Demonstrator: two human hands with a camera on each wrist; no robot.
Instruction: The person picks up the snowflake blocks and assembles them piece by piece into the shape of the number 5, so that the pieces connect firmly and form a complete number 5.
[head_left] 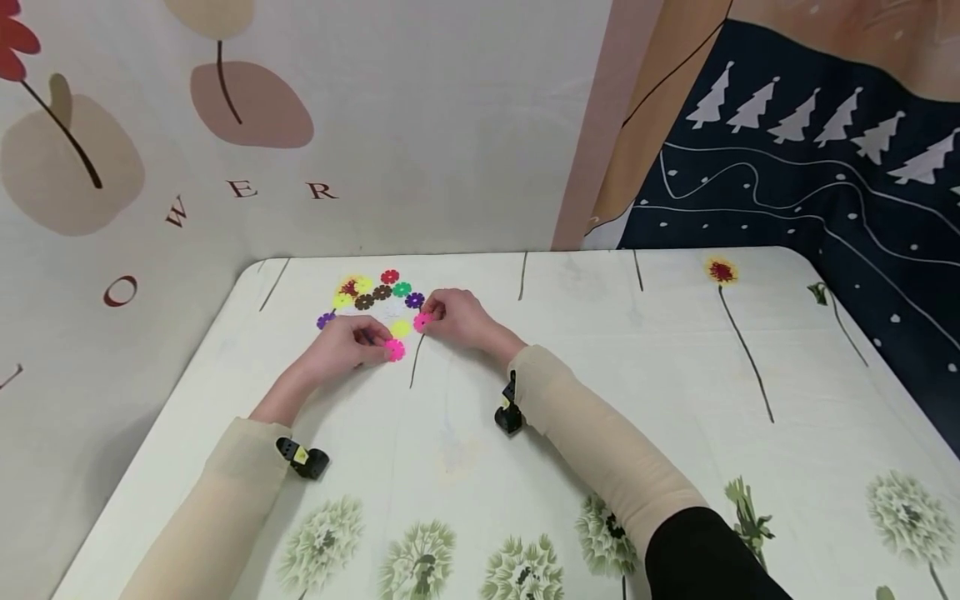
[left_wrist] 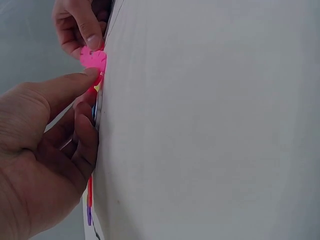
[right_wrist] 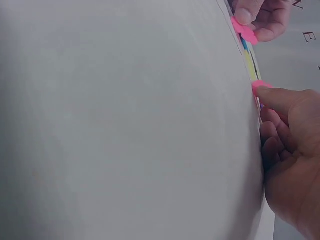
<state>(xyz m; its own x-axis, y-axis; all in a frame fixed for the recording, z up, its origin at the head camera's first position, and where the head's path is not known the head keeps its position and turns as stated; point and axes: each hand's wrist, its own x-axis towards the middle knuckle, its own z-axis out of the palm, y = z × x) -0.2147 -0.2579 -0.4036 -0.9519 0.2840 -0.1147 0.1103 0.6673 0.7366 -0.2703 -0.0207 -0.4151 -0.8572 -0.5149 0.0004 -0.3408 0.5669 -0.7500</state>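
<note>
My left hand (head_left: pixel 347 343) pinches a bright pink disc with a notched, flower-like rim (head_left: pixel 395 351) between thumb and fingers. Just to the right and farther back, a second pink notched disc (head_left: pixel 422 322) is held by my right hand (head_left: pixel 463 320), thumb on its face. In the right wrist view both pink discs show, the one under my right thumb (right_wrist: pixel 260 87) low over the tabletop. A yellow notched disc (head_left: pixel 401 329) lies between the hands. Behind them are purple (head_left: pixel 415 300), green (head_left: pixel 402 289), red (head_left: pixel 389 276) and brown discs (head_left: pixel 382 292).
More discs lie at the back left, among them a yellow one (head_left: pixel 363 284) and a purple one (head_left: pixel 325 321) beside my left hand. The white tablecloth (head_left: pixel 570 400) bears printed flowers. A patterned cloth wall (head_left: pixel 450 125) rises behind the table's back edge.
</note>
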